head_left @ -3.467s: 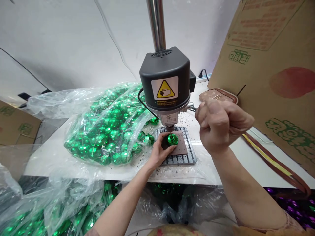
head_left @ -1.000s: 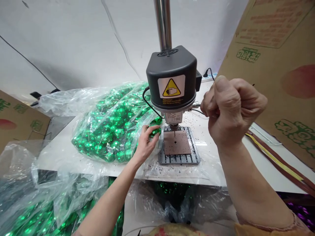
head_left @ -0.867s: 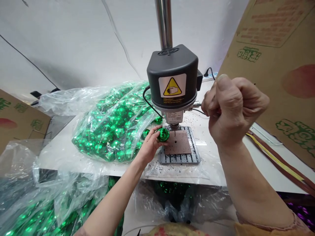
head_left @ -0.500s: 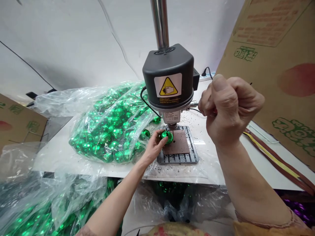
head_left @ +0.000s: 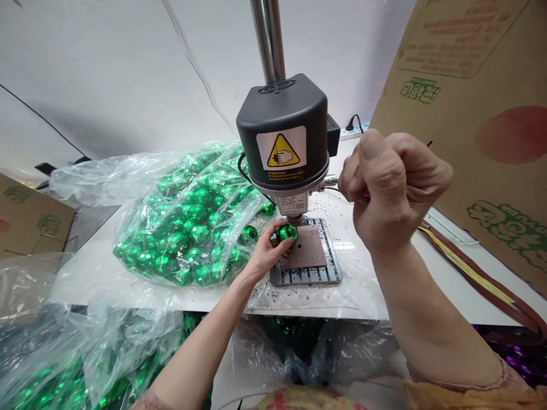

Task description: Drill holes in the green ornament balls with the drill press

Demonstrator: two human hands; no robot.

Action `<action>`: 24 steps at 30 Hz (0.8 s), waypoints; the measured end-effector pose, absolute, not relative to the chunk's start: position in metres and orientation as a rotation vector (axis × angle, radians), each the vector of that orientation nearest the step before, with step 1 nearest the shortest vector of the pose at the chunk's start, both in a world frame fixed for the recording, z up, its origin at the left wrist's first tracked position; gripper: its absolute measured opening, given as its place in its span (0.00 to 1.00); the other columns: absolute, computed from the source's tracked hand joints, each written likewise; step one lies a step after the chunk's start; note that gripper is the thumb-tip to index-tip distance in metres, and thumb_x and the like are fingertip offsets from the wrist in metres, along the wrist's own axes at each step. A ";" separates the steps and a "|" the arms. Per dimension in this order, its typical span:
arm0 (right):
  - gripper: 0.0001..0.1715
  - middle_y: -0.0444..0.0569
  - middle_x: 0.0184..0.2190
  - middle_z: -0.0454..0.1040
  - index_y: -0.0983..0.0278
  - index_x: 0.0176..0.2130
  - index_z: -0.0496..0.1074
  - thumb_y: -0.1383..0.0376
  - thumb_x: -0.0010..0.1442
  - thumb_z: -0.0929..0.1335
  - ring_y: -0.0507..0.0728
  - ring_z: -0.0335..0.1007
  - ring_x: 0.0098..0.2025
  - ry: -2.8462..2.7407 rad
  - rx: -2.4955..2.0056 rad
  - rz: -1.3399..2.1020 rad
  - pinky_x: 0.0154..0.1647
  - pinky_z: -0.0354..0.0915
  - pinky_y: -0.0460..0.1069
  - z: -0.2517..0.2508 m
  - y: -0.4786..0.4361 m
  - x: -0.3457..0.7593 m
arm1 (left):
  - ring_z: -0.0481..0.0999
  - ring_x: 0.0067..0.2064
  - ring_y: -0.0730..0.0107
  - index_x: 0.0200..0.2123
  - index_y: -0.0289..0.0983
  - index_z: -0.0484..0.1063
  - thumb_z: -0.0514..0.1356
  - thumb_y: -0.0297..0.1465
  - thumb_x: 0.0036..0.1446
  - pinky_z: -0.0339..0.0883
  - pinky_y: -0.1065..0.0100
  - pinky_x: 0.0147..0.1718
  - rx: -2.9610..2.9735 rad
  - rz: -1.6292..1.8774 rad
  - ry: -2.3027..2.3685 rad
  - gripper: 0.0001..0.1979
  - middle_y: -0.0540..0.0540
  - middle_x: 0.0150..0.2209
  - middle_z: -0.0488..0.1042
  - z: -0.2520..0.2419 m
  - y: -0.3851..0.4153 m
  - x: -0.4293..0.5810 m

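In the head view, the left hand (head_left: pixel 267 250) has come from the loose green balls (head_left: pixel 248 234) left of centre and pinches one shiny green faceted ball (head_left: pixel 286 233) between thumb and fingers mid-frame, over the upper left of a brown square pad (head_left: pixel 314 254) beneath the black drill head (head_left: pixel 282 117). The pad's dark hole (head_left: pixel 299 246) shows just beside the ball, so it seems not yet aligned there. Right of centre, the right hand (head_left: pixel 395 188) curls tightly around a silver metal lever (head_left: pixel 331 181), its end mostly hidden.
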State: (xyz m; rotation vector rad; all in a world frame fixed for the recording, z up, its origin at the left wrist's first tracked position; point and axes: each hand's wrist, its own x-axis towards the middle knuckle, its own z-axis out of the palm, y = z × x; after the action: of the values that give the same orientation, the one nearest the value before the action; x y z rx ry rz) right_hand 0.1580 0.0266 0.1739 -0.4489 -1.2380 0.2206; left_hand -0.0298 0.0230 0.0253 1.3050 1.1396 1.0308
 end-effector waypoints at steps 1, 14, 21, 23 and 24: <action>0.25 0.42 0.16 0.57 0.59 0.21 0.58 0.55 0.66 0.66 0.51 0.53 0.17 -1.239 -0.463 0.222 0.19 0.53 0.54 0.174 0.027 0.158 | 0.75 0.27 0.73 0.55 0.41 0.69 0.70 0.45 0.54 0.71 0.71 0.26 1.322 1.015 1.134 0.28 0.49 0.36 0.77 0.025 0.023 -0.030; 0.25 0.41 0.15 0.56 0.59 0.19 0.59 0.58 0.63 0.69 0.50 0.51 0.16 -1.191 -0.387 0.339 0.20 0.51 0.54 0.176 0.025 0.158 | 0.70 0.25 0.77 0.51 0.40 0.69 0.70 0.45 0.52 0.65 0.75 0.21 1.342 1.010 1.144 0.27 0.50 0.36 0.75 0.024 0.022 -0.018; 0.25 0.41 0.16 0.55 0.59 0.22 0.59 0.52 0.65 0.66 0.50 0.50 0.17 -1.249 -0.427 0.232 0.19 0.50 0.53 0.174 0.026 0.158 | 0.67 0.24 0.74 0.51 0.39 0.71 0.72 0.36 0.49 0.60 0.72 0.22 1.571 0.993 1.310 0.27 0.54 0.26 0.70 0.017 0.016 -0.013; 0.25 0.41 0.16 0.55 0.59 0.21 0.59 0.52 0.65 0.67 0.50 0.50 0.17 -1.245 -0.423 0.249 0.20 0.51 0.53 0.174 0.026 0.159 | 0.70 0.28 0.71 0.51 0.39 0.71 0.72 0.34 0.50 0.64 0.70 0.28 1.722 1.008 1.372 0.26 0.52 0.29 0.73 0.017 0.012 -0.011; 0.26 0.42 0.16 0.56 0.59 0.21 0.59 0.52 0.65 0.67 0.50 0.51 0.17 -1.241 -0.428 0.263 0.20 0.51 0.53 0.174 0.025 0.159 | 0.73 0.32 0.69 0.52 0.39 0.71 0.71 0.32 0.50 0.66 0.68 0.32 1.788 1.023 1.385 0.25 0.50 0.33 0.75 0.016 0.010 -0.011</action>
State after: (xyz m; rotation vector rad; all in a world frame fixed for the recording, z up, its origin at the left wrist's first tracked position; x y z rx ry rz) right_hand 0.1588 0.0253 0.1742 -0.4277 -1.2411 0.2631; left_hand -0.0108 0.0098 0.0163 1.7885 1.3852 1.0232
